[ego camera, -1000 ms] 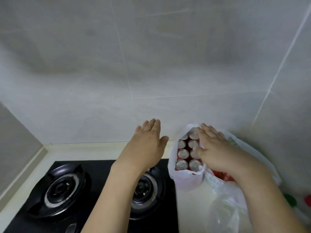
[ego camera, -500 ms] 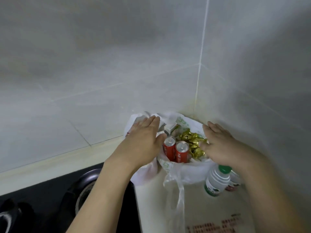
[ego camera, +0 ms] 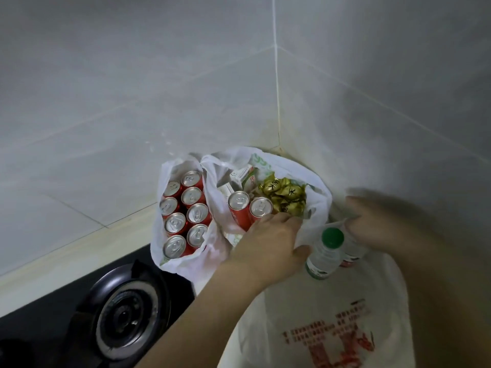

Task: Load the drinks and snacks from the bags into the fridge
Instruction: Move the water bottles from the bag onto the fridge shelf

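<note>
A white bag (ego camera: 159,235) on the left stands open and holds several red drink cans (ego camera: 183,216). Beside it, a second white bag (ego camera: 316,187) in the wall corner holds two red cans (ego camera: 249,208), gold-wrapped snacks (ego camera: 284,195) and small cartons (ego camera: 239,179). My left hand (ego camera: 268,245) lies palm down on this bag's front rim, fingers straight, next to the two cans. My right hand (ego camera: 372,224) is blurred at the bag's right side, just above a green-capped bottle (ego camera: 325,251) and a second bottle (ego camera: 353,253). Its grip is unclear.
A third thin white bag with red print (ego camera: 332,328) lies in the foreground under the bottles. A black gas hob with a burner (ego camera: 127,314) sits at the lower left, touching the can bag. Tiled walls (ego camera: 132,102) meet in a corner right behind the bags.
The view has swung further right and down. My left hand moved from the can bag onto the middle bag's rim, uncovering the cans. My right hand shifted right toward the bottles.
</note>
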Motion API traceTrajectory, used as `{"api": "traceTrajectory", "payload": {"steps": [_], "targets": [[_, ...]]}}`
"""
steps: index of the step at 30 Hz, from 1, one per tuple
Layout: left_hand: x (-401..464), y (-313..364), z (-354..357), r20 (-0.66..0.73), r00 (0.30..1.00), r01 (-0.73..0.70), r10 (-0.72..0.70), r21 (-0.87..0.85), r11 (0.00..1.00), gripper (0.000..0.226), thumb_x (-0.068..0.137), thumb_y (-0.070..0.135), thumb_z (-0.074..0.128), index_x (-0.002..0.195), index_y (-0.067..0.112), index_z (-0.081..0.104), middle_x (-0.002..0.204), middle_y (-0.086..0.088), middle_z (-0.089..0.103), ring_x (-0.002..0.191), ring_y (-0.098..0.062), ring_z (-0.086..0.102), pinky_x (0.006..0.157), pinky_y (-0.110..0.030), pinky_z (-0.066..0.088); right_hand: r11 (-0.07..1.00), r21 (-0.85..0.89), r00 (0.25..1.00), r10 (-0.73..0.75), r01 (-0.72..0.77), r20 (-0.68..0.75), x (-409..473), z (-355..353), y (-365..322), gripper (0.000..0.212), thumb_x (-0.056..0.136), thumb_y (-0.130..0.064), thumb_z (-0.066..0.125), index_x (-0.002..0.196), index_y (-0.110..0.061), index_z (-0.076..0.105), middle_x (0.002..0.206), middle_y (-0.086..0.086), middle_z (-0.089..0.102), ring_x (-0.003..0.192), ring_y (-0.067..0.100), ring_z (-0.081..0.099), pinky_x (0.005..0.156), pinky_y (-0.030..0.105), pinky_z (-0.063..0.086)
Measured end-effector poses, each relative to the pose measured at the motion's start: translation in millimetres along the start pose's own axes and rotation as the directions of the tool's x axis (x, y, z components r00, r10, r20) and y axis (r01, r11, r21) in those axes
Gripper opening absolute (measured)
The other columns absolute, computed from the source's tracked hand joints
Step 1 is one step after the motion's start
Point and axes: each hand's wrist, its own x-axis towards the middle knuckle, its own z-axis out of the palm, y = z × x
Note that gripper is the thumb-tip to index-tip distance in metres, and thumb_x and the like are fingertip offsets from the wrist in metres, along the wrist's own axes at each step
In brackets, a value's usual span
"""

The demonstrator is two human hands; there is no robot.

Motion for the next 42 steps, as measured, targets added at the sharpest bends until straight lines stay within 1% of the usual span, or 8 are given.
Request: {"api": "traceTrajectory", "payload": {"steps": [3, 8, 13, 17, 23, 29, 35, 42], "targets": [[13.2, 5.5, 9.5, -0.01, 1.0, -0.019, 0.019, -0.012, 1.0, 0.055, 0.093, 0.05, 0.059, 0.138, 0.02, 0.052, 0.126, 0.001, 0.057, 0.114, -0.019, 0.054, 0.098, -0.038, 0.048, 1.0, -0.014, 0.999, 0.016, -0.016, -0.035, 2.4, 3.1, 4.5, 0.039, 0.095, -0.027, 0.051, 0.13, -0.012, 0.046, 0.131, 0.011, 0.052, 0.116, 0.028, 0.052, 0.098, 0.04, 0.046], [21.2, 14.5, 19.0, -0.074, 0.996, -0.064, 0.057, -0.088, 0.994, 0.047, 0.089, 0.053, 0.062, 0.127, 0.024, 0.058, 0.11, 0.006, 0.059, 0.097, -0.014, 0.058, 0.08, -0.033, 0.053, 0.994, 0.106, 0.999, 0.019, -0.016, -0.029, 13.0, 8.9, 9.8, 0.051, 0.088, -0.017, 0.057, 0.137, -0.019, 0.041, 0.128, 0.009, 0.051, 0.112, 0.028, 0.051, 0.095, 0.043, 0.048], [23.5, 20.4, 25.9, -0.143, 0.986, -0.103, 0.086, -0.116, 0.988, 0.039, 0.091, 0.052, 0.06, 0.122, 0.029, 0.059, 0.106, 0.008, 0.058, 0.094, -0.014, 0.059, 0.075, -0.035, 0.054, 0.965, 0.259, 0.999, -0.028, 0.036, -0.035, 26.5, 12.5, 20.7, 0.058, 0.085, -0.009, 0.059, 0.136, -0.031, 0.042, 0.089, -0.009, 0.047, 0.092, 0.021, 0.052, 0.073, 0.033, 0.046], [24.1, 19.1, 28.8, -0.158, 0.984, -0.107, 0.084, -0.14, 0.984, 0.035, 0.089, 0.049, 0.061, 0.117, 0.03, 0.059, 0.103, 0.01, 0.058, 0.09, -0.013, 0.059, 0.073, -0.037, 0.055, 0.928, 0.366, 0.997, -0.052, 0.071, -0.06, 33.8, 18.1, 29.0, 0.049, 0.084, -0.013, 0.066, 0.126, -0.032, 0.048, 0.106, -0.004, 0.054, 0.098, 0.019, 0.054, 0.083, 0.039, 0.051], [15.7, 6.9, 34.5, -0.152, 0.988, -0.037, -0.008, -0.29, 0.956, 0.031, 0.083, 0.044, 0.068, 0.109, 0.035, 0.054, 0.101, 0.016, 0.052, 0.081, -0.003, 0.053, 0.072, -0.031, 0.055, 0.696, 0.689, 0.976, -0.083, 0.201, -0.2, 40.3, 36.7, 29.0, 0.032, 0.083, -0.011, 0.073, 0.109, -0.021, 0.056, 0.109, -0.002, 0.058, 0.101, 0.017, 0.056, 0.078, 0.03, 0.047], [10.7, 0.5, 46.1, -0.105, 0.989, 0.048, -0.109, -0.465, 0.884, 0.03, 0.086, 0.04, 0.067, 0.101, 0.034, 0.042, 0.098, 0.01, 0.058, 0.082, -0.01, 0.059, 0.07, -0.036, 0.057, 0.58, 0.802, 0.989, -0.104, 0.145, -0.104, 42.4, 59.5, 24.4, 0.026, 0.08, -0.03, 0.078, 0.1, -0.027, 0.061, 0.101, 0.001, 0.065, 0.098, 0.022, 0.062, 0.093, 0.048, 0.051], [9.8, -3.3, 56.8, -0.075, 0.99, 0.06, -0.121, -0.549, 0.833, 0.033, 0.094, 0.047, 0.061, 0.116, 0.037, 0.039, 0.117, 0.013, 0.059, 0.098, -0.006, 0.061, 0.082, -0.024, 0.054, 0.591, 0.779, 0.977, -0.108, 0.21, -0.181, 49.7, 68.7, 18.2, 0.032, 0.078, -0.046, 0.075, 0.102, -0.027, 0.065, 0.099, -0.003, 0.068, 0.096, 0.018, 0.064, 0.09, 0.045, 0.052], [5.8, -11.6, 58.8, -0.088, 0.991, 0.031, -0.105, -0.606, 0.795, 0.029, 0.099, 0.042, 0.054, 0.125, 0.037, 0.042, 0.115, 0.012, 0.061, 0.105, -0.007, 0.06, 0.093, -0.034, 0.052, 0.557, 0.758, 0.915, -0.01, 0.341, -0.404, 41.8, 71.8, 5.7, 0.026, 0.079, -0.038, 0.078, 0.09, -0.02, 0.063, 0.085, 0.004, 0.065, 0.082, 0.024, 0.063, 0.076, 0.041, 0.052]]}}
